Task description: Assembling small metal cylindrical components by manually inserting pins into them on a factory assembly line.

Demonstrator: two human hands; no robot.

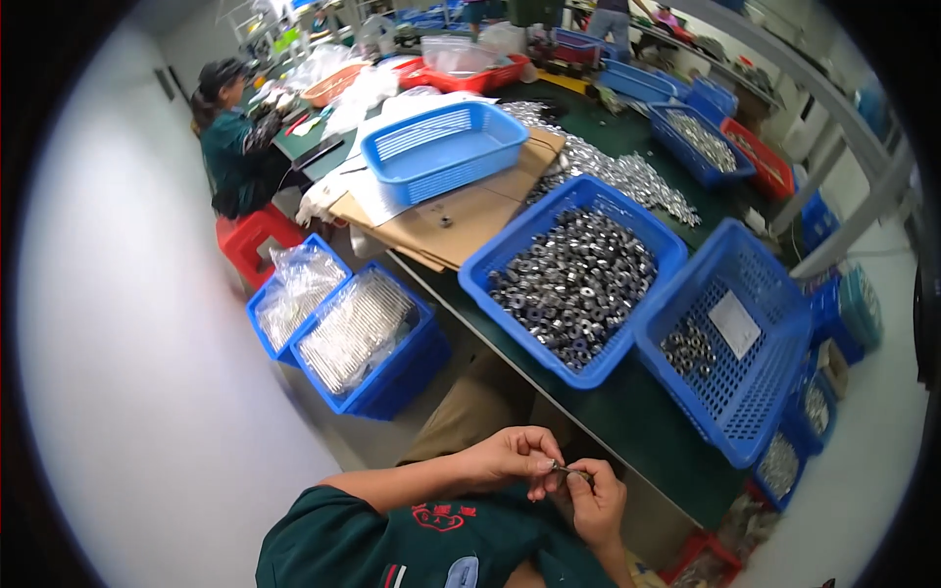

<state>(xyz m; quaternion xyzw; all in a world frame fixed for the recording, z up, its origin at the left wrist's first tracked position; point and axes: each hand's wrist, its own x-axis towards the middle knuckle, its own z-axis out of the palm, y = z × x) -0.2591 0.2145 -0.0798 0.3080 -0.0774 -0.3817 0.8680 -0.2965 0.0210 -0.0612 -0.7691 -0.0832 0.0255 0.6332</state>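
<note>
Head view: we find the left hand (pixel 518 459) and right hand (pixel 599 500) jointly pinching a small metal part (pixel 566 469), close before the green shirt (pixel 338 534). Being small, it could, we judge, slip and drop should the pinch slacken.

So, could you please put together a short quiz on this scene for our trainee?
1. True or false: the blue basket with the white sheet in it holds fewer metal rings than the fuller basket beside it.
2. What colour is the stool at the seated co-worker's place? A) green B) red C) white
3. Fill in: the small thin piece is held between the ____ and the ____.

Key: 1. True. 2. B. 3. left hand; right hand.
</note>
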